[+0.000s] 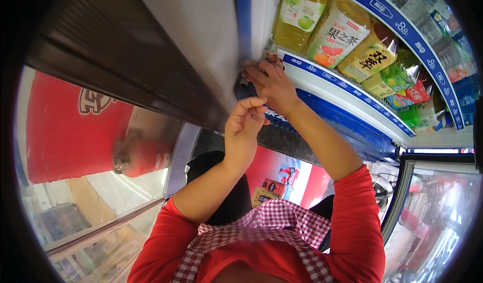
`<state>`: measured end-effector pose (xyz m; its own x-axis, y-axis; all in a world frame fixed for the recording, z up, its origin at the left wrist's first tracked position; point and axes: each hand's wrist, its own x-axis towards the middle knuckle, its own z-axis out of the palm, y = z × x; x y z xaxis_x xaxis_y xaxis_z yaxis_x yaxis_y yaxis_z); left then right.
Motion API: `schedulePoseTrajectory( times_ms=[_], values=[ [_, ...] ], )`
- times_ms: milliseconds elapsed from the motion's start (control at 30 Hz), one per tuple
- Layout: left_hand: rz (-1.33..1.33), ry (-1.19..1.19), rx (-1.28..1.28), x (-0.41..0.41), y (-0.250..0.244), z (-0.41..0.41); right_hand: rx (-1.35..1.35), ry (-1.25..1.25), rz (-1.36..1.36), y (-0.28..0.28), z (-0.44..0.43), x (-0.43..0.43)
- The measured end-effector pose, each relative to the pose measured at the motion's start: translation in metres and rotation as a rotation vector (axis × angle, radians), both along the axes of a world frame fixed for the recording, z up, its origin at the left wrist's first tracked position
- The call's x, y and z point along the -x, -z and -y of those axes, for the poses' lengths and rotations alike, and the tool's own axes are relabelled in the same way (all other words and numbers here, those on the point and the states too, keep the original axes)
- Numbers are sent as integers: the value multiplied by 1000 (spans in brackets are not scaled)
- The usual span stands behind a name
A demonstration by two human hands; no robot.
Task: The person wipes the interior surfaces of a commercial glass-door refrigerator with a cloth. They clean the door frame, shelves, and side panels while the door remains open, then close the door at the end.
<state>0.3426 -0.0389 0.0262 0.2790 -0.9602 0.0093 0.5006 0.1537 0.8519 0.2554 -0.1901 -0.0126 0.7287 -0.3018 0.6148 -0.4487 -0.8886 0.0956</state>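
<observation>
My right hand (269, 81) reaches to the lower inner corner of a drinks refrigerator. Its fingers are bent around something reddish brown and crumpled, perhaps a cloth or wrapper (276, 59), mostly hidden by the fingers. Below it and nearer to me is my left hand (245, 122), palm partly up, fingers curled, with nothing visible in it. Just right of my right hand runs the blue and white shelf strip (332, 77). Above that strip stand a yellow-green bottled drink (300, 17), a fruit tea bottle (337, 34) and several other bottles.
A blue lower panel (339, 121) lies under the shelf. The refrigerator's glass door (434, 215) stands swung out at the right. At the left are a dark brown ribbed panel (113, 56), a red fire extinguisher (145, 156) and a glass case (94, 222).
</observation>
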Motion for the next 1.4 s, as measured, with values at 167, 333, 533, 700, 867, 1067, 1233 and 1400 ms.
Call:
schedulePoseTrajectory(
  times_ms=[167, 333, 533, 700, 867, 1067, 1233, 1400],
  values=[
    [-12, 55, -15, -1, 3, 4, -96, 99, -104, 9, -15, 68],
    [15, 113, -16, 7, -5, -4, -181, 364, -18, 2, -48, 183],
    [182, 331, 134, 27, -14, -31, -194, 666, 199, -12, -82, 187],
    [516, 287, 254, 34, -5, -30, -317, 292, 269, 1, -74, 33],
    [380, 316, 135, 31, -5, -23, -365, 230, 203, 43, -68, -42],
    [365, 296, 114, 31, -3, -21, -429, 369, 163, 32, -78, 27],
    [412, 357, 130, 30, -5, -23, -355, 526, 98, 25, -94, 138],
    [491, 388, 215, 24, -7, -32, -320, 757, 82, 28, -105, 250]
  ],
)
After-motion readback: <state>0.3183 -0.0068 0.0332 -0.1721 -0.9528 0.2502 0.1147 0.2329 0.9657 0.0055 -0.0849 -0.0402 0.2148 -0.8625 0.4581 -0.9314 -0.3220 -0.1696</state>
